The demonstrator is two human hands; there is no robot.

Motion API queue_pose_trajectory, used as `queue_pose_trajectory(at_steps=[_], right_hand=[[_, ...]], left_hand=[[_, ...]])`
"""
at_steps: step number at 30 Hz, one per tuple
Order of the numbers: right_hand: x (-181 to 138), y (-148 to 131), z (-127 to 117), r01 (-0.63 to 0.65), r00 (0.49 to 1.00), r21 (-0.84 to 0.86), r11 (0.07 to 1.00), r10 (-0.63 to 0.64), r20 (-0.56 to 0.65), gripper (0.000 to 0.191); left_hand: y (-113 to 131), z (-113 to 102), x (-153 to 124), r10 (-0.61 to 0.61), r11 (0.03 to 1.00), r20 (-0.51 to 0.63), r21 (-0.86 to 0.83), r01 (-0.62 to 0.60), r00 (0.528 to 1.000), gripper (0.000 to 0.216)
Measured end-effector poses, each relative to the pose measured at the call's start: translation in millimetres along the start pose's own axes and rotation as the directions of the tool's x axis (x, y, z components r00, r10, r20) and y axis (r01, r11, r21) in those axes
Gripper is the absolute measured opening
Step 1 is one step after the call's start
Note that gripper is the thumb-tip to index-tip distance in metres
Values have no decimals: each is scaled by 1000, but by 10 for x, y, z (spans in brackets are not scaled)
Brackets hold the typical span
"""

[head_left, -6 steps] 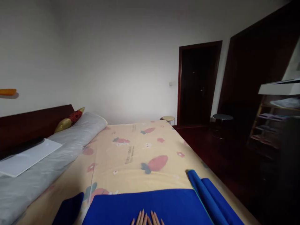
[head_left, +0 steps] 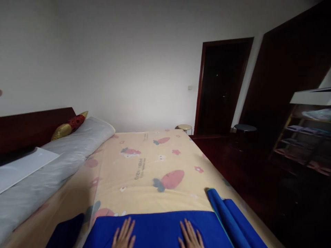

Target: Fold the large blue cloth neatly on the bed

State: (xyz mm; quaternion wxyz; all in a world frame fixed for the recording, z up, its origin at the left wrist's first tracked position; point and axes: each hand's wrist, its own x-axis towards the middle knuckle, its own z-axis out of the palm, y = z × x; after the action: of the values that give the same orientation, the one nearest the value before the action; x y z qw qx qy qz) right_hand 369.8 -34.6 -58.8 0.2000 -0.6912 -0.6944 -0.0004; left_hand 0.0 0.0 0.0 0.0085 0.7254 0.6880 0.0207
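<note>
Pressing blue cloth (head_left: 157, 229) flat on bed (head_left: 144, 179): left hand (head_left: 124, 236), right hand (head_left: 190, 236) palms down, fingers apart, clamping nothing; folded blue piece (head_left: 232, 220) beside cloth.

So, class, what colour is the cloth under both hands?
Bright blue cloth, clearest in the head view.

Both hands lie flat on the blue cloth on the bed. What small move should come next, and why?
Probably slide the left hand and right hand further outward along the blue cloth. Both lie flat on it, apart, fingers spread, and its right end is bunched in folds.
</note>
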Motion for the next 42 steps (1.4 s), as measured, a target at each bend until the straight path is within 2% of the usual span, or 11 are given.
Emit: queue_pose_trajectory(at_steps=[3,6,14,17,20,24,27,30,32,36,42], right_hand=[[-36,469,-216,-152,988,-125,980,147,-48,61],[-77,615,-325,-210,977,-205,956,198,-81,64],[-84,519,-344,-222,973,-249,943,198,-119,65],[-75,563,-346,-214,971,-245,946,179,-155,64],[0,389,-187,-149,976,-235,960,105,-191,59],[200,-202,314,251,942,-169,953,-281,-186,46],[317,-404,524,478,855,-128,869,-493,-159,48],[314,-7,309,307,938,-132,943,-323,-124,50],[240,491,23,59,992,-161,985,-75,-98,52],[52,1290,-396,-83,996,-162,983,79,-30,65],[81,1348,-399,-131,990,-174,976,122,-66,69]], left_hand=[[-533,55,116,-253,964,26,91,250,967,52],[-911,157,138,-317,936,-30,148,318,948,58],[-850,42,83,-285,951,-143,79,298,948,59],[-645,-57,51,-250,963,-211,49,266,945,57],[-142,23,29,-38,999,-251,-6,38,967,55],[825,334,115,376,911,-100,-140,-387,921,56],[1101,482,238,498,846,-21,-206,-491,867,62],[569,452,278,342,923,-33,-174,-342,939,56],[-86,373,233,34,995,-85,-93,-42,996,53],[-1177,269,94,-266,964,-125,-21,265,956,57],[-1335,202,101,-254,965,-258,5,264,932,59]])
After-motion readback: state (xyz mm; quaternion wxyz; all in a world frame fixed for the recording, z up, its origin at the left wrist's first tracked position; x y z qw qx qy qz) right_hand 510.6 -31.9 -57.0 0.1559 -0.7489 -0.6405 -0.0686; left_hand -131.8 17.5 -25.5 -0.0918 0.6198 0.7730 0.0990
